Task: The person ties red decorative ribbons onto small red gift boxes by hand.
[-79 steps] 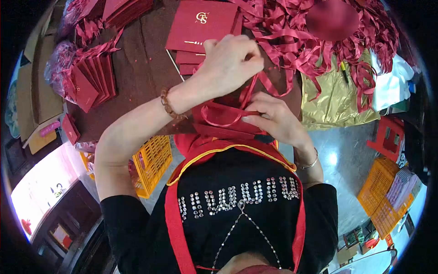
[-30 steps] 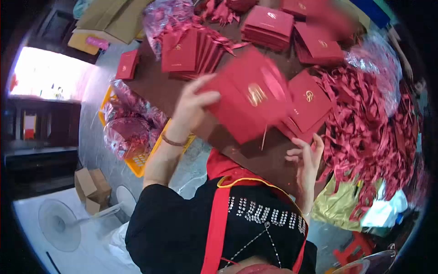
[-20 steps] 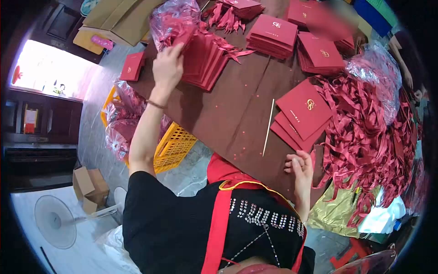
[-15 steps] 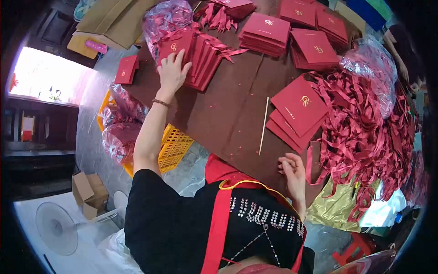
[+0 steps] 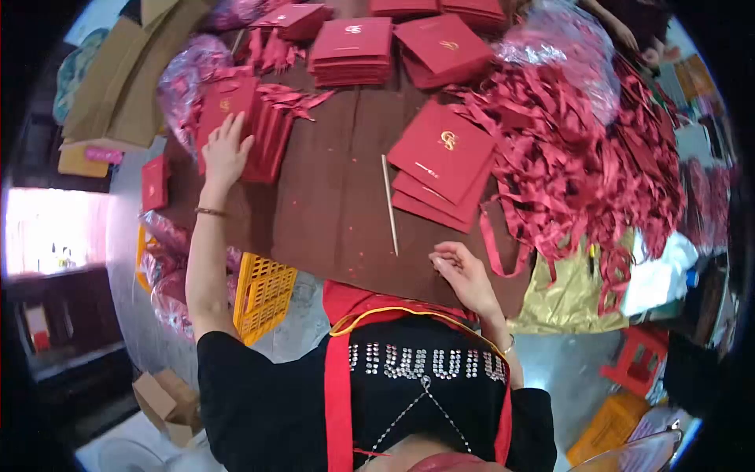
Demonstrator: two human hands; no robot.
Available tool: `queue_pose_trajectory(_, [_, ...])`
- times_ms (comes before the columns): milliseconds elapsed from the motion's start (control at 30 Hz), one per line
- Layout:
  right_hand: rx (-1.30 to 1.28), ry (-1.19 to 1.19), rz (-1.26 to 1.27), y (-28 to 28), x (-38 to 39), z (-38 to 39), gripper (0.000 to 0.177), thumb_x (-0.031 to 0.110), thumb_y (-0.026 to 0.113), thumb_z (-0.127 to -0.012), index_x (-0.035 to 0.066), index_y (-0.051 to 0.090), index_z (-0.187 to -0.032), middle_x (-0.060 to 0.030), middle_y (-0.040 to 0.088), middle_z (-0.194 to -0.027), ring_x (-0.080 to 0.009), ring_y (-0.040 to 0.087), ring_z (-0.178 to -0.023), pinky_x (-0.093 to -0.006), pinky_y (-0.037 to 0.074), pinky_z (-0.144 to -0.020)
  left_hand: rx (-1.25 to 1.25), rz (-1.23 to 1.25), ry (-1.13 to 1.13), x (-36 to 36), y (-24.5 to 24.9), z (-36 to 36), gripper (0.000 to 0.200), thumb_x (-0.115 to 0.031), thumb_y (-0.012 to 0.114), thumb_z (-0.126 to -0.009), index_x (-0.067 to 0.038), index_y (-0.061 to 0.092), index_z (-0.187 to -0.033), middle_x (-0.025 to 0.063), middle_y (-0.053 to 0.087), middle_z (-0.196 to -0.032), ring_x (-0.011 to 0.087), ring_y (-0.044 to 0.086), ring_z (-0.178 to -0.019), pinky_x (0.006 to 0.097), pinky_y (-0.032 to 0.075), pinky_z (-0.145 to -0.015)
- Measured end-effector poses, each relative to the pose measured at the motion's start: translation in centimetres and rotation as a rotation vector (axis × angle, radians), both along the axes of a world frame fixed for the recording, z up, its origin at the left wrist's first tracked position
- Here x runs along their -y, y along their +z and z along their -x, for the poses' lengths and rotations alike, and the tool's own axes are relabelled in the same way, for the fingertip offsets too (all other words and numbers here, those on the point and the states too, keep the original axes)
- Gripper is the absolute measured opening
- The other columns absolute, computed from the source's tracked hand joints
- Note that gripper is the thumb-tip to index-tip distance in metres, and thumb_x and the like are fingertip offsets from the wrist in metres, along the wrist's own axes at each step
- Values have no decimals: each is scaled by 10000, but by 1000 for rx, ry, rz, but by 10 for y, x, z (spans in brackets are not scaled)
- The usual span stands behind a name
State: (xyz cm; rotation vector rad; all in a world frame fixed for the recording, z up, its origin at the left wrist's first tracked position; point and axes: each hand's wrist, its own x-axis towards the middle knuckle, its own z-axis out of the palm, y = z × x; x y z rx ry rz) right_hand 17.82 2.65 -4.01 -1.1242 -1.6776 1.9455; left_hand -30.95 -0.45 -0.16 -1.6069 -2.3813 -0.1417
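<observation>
My left hand [image 5: 226, 154] lies with its fingers spread on the top of a row of red cards or bags [image 5: 269, 141] with ribbons, at the left of the brown table [image 5: 322, 212]. Near the table's front edge, my right hand [image 5: 465, 277] hovers with its fingers loosely curled and apart, holding nothing. Above it sits a fanned stack of red cards [image 5: 444, 149] with gold print. A thin pale stick [image 5: 390, 206] lies just left of that stack. Loose red ribbons [image 5: 582, 157] form a big heap on the right.
More red stacks [image 5: 351, 49] stand at the back. Plastic-wrapped bundles [image 5: 562, 47] lie behind the ribbons. A small red card [image 5: 154, 182] stands at the left edge. Yellow crates [image 5: 266, 295] are on the floor. Another person's hand [image 5: 623, 35] shows at the upper right.
The view has swung right, so the table's things appear further left. My left hand remains on the left row; my right hand has moved slightly toward the stick.
</observation>
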Motion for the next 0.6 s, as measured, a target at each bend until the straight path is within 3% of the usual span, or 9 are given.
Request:
queue_pose_trajectory(100, [11,-86,58,1,-1,-8,276,109,553,-917,-3,499,-1164,-94,623,-1048,-124,586,-915,-255,490,-800,-86,-77,47,-2,-2,-9,505,-405,523,-896,-198,444,-1350,130,452,-1358,323,431,-1217,482,347,-980])
queue_pose_trajectory(167, [-39,-143,81,0,-3,-14,268,113,554,-919,5,504,-1159,-89,622,-1049,-120,586,-902,-251,494,-780,-119,-71,73,-12,12,-39,456,-355,546,-891,-177,494,-1307,128,458,-1350,315,433,-1217,461,355,-977])
queue_pose_trajectory(233, [-65,-233,143,1,-9,-18,254,120,557,-920,13,514,-1147,-89,618,-1059,-114,583,-880,-244,497,-760,-92,-257,-107,-22,17,-60,367,-273,585,-875,-132,571,-1214,134,526,-1273,312,487,-1160,422,378,-963])
queue_pose_trajectory(300, [-177,-274,135,0,-14,-19,240,126,559,-920,18,525,-1132,-70,615,-1025,-100,578,-856,-238,496,-745,122,-411,-351,-44,16,-92,239,-131,616,-816,-68,639,-1045,136,623,-1051,309,582,-980,383,452,-849])
queue_pose_trajectory(367, [-129,-301,64,5,-22,-16,240,128,559,-920,17,532,-1131,-44,606,-971,-90,573,-849,-227,489,-739,591,-334,-391,-60,13,-139,239,-139,610,-816,-29,635,-1026,157,638,-998,310,606,-945,375,473,-826])
queue_pose_trajectory(433, [-174,-291,82,14,-25,-8,249,129,562,-918,20,533,-1140,-31,590,-953,-84,571,-849,-218,482,-734,652,-209,-370,-78,-9,-178,295,-246,588,-860,-33,630,-1059,153,637,-1024,310,597,-983,370,470,-847])
queue_pose_trajectory(533, [-199,-314,52,11,-25,-5,275,126,565,-915,23,524,-1166,-40,600,-972,-97,583,-867,-238,484,-749,481,72,-281,-103,-25,-217,676,-529,609,-780,-42,517,-1240,158,634,-1056,327,592,-1004,419,469,-814])
queue_pose_trajectory(600, [-189,-298,46,13,-22,-5,276,136,567,-915,25,525,-1164,-38,602,-969,-94,583,-863,-235,481,-739,491,77,-210,-110,-31,-232,727,-516,669,-727,-34,506,-1245,170,631,-1069,319,593,-1014,406,465,-822])
